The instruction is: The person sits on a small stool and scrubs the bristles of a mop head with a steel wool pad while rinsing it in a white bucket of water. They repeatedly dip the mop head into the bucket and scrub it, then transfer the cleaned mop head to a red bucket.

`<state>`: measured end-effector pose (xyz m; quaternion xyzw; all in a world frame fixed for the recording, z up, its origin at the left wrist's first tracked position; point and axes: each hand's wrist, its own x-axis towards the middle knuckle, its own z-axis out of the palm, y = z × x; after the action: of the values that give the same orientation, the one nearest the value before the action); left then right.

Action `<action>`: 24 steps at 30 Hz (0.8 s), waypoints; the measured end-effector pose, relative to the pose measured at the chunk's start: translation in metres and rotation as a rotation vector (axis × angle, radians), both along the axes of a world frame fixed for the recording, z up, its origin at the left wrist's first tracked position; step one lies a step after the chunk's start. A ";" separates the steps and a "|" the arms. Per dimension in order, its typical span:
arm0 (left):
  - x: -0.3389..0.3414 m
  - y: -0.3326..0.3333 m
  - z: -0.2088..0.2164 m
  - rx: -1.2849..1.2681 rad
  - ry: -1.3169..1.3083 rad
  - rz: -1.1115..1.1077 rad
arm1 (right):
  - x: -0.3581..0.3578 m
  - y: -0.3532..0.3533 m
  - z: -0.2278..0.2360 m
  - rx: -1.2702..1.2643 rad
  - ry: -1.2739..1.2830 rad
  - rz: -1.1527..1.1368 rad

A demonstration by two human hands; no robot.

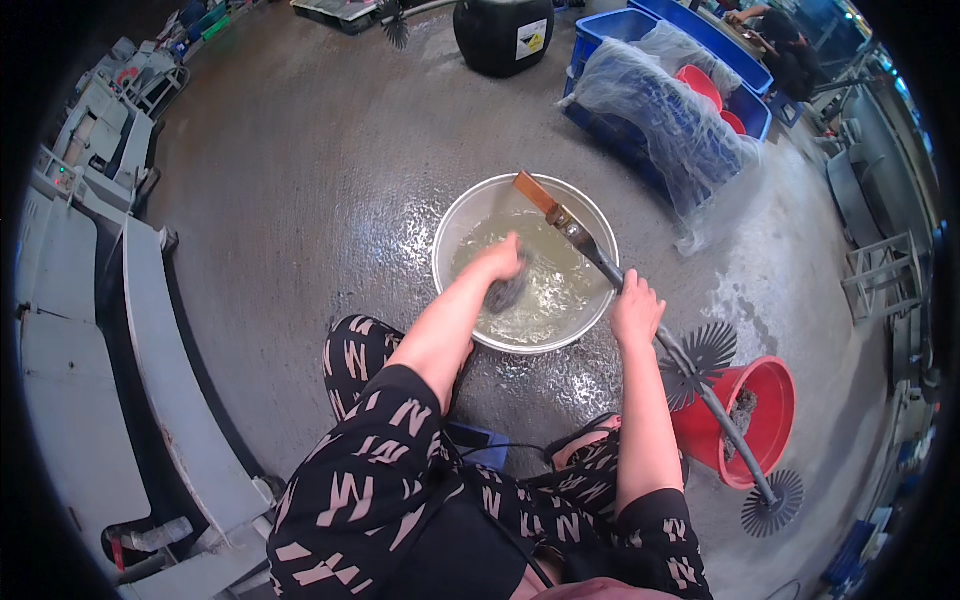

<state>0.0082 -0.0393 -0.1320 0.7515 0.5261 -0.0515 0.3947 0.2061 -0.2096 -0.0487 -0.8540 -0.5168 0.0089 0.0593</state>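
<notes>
A round white basin (447, 212) of cloudy water is on the wet floor in front of me. Over the water, my left hand (503, 258) is closed on a dark grey wad (508, 291), blurred, its kind unclear. At the basin's right rim, my right hand (637, 310) grips a long dark metal rod (712, 402). The rod slants from above the basin down to the right. An orange-brown flat block (535, 192) is fixed at its upper end. Dark fan-like slotted discs (704, 362) sit along its lower part, one near the tip.
A red bucket (780, 400) with grey sludge-like matter stands under the rod. Blue crates (610, 120) draped in clear plastic and a black drum (503, 38) are farther off. Grey machinery (165, 360) lines the left. Another person (778, 35) is at the far right.
</notes>
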 end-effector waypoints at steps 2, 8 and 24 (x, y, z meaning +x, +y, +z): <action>-0.001 -0.012 0.065 0.249 -0.260 0.202 | 0.002 0.001 -0.004 0.013 -0.009 -0.001; 0.025 -0.027 0.099 0.546 -0.344 0.189 | -0.001 0.005 0.003 -0.017 -0.015 0.010; 0.005 -0.026 0.059 0.501 -0.216 0.169 | 0.005 0.009 0.000 0.029 -0.048 0.000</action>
<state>0.0135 -0.0657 -0.0727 0.7802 0.5381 0.1939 0.2534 0.2115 -0.2005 -0.0482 -0.8530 -0.5182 -0.0193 0.0592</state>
